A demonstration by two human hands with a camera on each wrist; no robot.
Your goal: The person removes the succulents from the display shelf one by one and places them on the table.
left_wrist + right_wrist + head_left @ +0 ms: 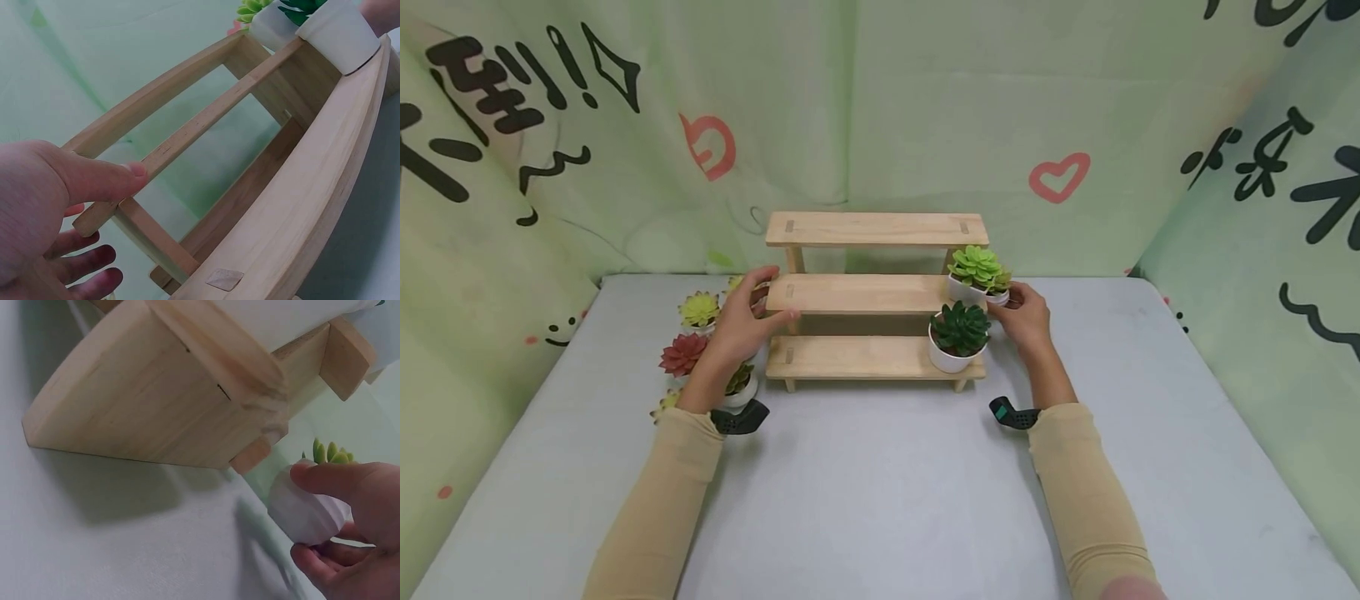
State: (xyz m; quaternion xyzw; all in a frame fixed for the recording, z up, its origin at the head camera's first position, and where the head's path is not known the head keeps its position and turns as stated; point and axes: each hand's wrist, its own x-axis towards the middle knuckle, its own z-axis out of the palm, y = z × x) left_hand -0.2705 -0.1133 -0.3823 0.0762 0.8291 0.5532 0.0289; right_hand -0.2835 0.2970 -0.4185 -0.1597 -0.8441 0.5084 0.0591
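Observation:
A three-tier wooden plant stand stands on the table. At the left end of its middle tier, my left hand grips the board; the left wrist view shows the thumb on the board's edge and the fingers around its end. Beyond the stand's right side, my right hand pinches a small white pot with a green succulent, held off the table. A light green succulent in a white pot sits on the middle tier's right end. On the bottom tier's right end is a dark green succulent.
Left of the stand, partly behind my left forearm, several potted succulents stand together, among them a yellow-green one and a red one. A white-covered table lies beneath everything. A printed green curtain hangs behind and at both sides.

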